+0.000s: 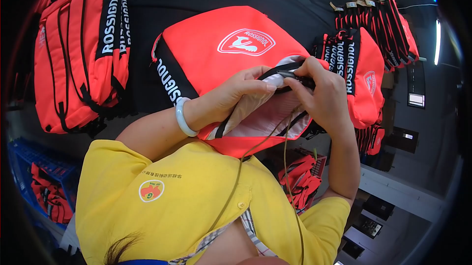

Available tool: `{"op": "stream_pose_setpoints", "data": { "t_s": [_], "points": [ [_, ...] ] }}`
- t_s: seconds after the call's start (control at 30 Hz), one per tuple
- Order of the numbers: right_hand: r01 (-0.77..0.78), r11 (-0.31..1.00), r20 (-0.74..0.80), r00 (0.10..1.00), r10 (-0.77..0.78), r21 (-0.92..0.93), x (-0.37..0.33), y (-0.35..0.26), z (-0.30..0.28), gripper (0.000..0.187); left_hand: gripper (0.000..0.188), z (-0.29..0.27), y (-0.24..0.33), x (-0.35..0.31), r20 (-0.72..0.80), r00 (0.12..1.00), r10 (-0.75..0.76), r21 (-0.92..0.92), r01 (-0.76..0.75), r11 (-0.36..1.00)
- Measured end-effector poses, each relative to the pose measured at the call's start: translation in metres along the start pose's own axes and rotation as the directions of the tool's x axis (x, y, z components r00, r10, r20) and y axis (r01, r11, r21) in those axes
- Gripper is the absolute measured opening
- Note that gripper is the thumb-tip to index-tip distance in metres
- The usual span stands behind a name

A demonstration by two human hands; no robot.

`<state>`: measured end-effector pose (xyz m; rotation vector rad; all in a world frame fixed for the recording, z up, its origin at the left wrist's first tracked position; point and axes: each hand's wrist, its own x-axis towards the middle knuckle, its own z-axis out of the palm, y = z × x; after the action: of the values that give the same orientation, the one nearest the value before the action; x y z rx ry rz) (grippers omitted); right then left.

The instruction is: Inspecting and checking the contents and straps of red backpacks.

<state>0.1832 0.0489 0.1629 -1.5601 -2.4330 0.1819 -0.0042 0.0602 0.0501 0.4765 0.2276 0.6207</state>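
A red-orange and black backpack (pixel 196 39) lies before me on the dark table, its opening toward my body and its pale lining (pixel 258 120) showing. My left hand (pixel 228 93), with a pale bangle at the wrist, is closed on the edge of that opening, thumb on the lining. Across the mouth of the bag, my right hand (pixel 324 95) is closed around a small dark metal tool (pixel 289 74) that resembles thread snips; the fingers partly cover it. The tool's tip is close to the black-trimmed edge by my left thumb. A thin olive cord (pixel 239 169) loops from my neck toward my right hand.
Similar backpacks (pixel 71 63) stand stacked at the left, and more (pixel 366 80) at the right. Farther off hang several tagged ones (pixel 393 31). A blue crate (pixel 22 159) holds red pieces at the lower left; another red pile (pixel 302 181) sits below the table edge.
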Motion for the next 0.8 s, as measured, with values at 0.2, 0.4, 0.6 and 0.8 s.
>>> {"op": "stream_pose_setpoints", "data": {
  "t_s": [0.2,0.4,0.6,0.8],
  "points": [
    [-0.027,0.999,0.007,1.000,0.027,0.016,0.003,-0.002,-0.003,0.027,0.054,-0.001,-0.001,-0.001,0.006,1.000,-0.001,0.001,0.001,1.000],
    [-0.111,0.990,-0.096,0.988,0.119,0.084,0.016,-0.006,-0.006,0.028,0.055,0.001,-0.001,0.000,-0.002,1.000,-0.014,0.074,0.014,0.997],
    [-0.059,0.995,0.001,0.998,0.059,0.084,0.015,-0.007,-0.009,0.028,0.051,0.003,-0.004,-0.004,-0.038,0.999,0.000,0.058,0.002,0.998],
    [0.002,1.000,0.137,0.991,-0.006,0.030,0.003,-0.010,-0.007,0.028,0.046,0.001,-0.006,-0.004,-0.030,0.999,-0.012,0.074,0.014,0.997]
  ]
}}
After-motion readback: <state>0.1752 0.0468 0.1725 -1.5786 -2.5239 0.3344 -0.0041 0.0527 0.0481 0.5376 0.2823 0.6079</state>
